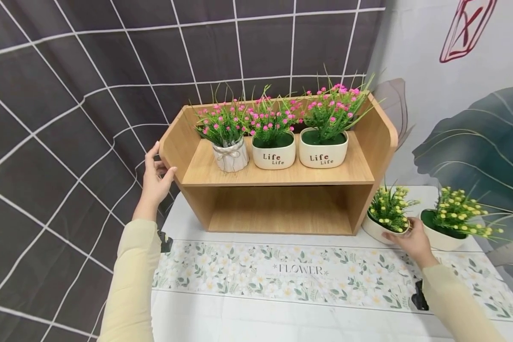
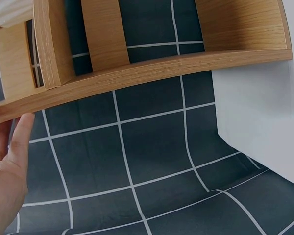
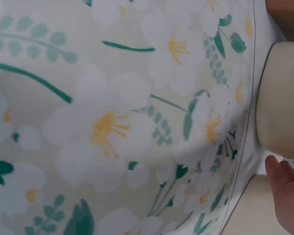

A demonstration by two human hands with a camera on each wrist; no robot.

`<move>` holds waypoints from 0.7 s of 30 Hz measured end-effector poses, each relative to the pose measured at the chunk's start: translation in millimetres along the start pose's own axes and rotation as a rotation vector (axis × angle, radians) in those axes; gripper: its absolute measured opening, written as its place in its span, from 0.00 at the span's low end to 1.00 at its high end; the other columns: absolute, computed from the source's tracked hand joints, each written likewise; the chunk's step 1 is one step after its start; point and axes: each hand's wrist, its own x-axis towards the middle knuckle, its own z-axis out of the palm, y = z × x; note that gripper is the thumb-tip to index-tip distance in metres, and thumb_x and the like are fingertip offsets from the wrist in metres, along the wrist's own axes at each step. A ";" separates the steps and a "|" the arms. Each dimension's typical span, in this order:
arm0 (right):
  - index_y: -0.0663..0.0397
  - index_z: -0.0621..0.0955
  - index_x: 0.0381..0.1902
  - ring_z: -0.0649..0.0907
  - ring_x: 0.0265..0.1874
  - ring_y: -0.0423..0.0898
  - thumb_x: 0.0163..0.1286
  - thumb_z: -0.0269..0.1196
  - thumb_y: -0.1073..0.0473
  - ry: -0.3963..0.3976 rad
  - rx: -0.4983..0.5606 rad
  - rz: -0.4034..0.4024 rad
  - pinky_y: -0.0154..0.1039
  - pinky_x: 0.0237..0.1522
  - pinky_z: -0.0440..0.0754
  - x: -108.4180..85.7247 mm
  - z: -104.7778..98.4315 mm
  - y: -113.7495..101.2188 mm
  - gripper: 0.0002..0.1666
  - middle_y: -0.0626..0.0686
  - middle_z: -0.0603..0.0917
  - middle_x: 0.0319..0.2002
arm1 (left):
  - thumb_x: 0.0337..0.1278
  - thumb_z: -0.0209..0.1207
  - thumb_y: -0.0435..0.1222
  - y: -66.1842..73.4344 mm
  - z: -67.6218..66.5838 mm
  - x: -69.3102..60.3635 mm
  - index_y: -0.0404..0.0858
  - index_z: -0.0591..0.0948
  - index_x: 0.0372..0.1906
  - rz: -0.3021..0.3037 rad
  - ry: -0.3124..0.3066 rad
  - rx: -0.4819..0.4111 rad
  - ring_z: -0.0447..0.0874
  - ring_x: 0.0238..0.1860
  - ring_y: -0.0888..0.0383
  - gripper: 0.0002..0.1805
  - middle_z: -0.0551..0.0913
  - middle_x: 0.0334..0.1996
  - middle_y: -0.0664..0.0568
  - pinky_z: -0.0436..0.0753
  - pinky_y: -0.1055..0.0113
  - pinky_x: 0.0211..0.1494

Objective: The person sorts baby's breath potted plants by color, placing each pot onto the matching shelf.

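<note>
A wooden two-tier shelf [image 1: 278, 209] holds three white pots of pink artificial flowers on its upper board: a round one with a bow [image 1: 232, 157] and two oval ones [image 1: 273, 156] [image 1: 323, 156] lettered "Life". My left hand [image 1: 155, 178] touches the outer edge of the left side panel [image 1: 180, 142] with extended fingers; the left wrist view shows a fingertip [image 2: 25, 120] against it. At the shelf's right, my right hand [image 1: 415, 241] grips a cream pot [image 1: 374, 229] of yellow flowers by its side. A second yellow-flowered pot [image 1: 442, 236] stands just right of that hand.
Under the shelf is a white table [image 1: 222, 316] with a floral runner [image 1: 256, 268] printed "FLOWER". A dark gridded curtain [image 1: 60, 190] hangs behind and at the left. On the right hangs a pale backdrop [image 1: 414, 42] with large leaves.
</note>
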 end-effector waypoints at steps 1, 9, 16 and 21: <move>0.73 0.41 0.70 0.59 0.59 0.78 0.60 0.66 0.44 0.003 0.010 0.004 0.70 0.55 0.63 -1.7 0.6 0.7 0.63 0.82 0.49 0.65 | 0.63 0.51 0.26 -0.1 0.2 -0.1 0.48 0.51 0.73 0.003 0.000 0.000 0.74 0.51 0.41 0.38 0.73 0.50 0.30 0.72 0.74 0.45; 0.68 0.36 0.71 0.58 0.60 0.78 0.61 0.65 0.45 0.018 0.085 0.021 0.69 0.55 0.65 -13.7 2.6 4.3 0.63 0.82 0.46 0.66 | 0.63 0.52 0.26 -0.9 0.1 -1.6 0.47 0.51 0.73 0.008 -0.002 0.003 0.75 0.51 0.40 0.38 0.73 0.51 0.30 0.71 0.75 0.44; 0.67 0.35 0.72 0.55 0.62 0.78 0.61 0.66 0.46 0.016 0.121 0.045 0.69 0.57 0.63 -24.5 2.1 4.6 0.64 0.79 0.43 0.69 | 0.63 0.52 0.26 -0.4 -1.6 -2.2 0.48 0.50 0.73 0.008 -0.003 0.013 0.75 0.52 0.39 0.38 0.73 0.52 0.30 0.71 0.76 0.44; 0.72 0.40 0.71 0.66 0.51 0.69 0.61 0.66 0.48 0.013 0.049 -0.012 0.51 0.40 0.75 -36.4 0.2 6.3 0.61 0.80 0.47 0.66 | 0.63 0.52 0.26 0.8 -1.2 -1.6 0.47 0.51 0.73 0.022 -0.003 0.012 0.76 0.52 0.38 0.38 0.73 0.51 0.29 0.71 0.76 0.43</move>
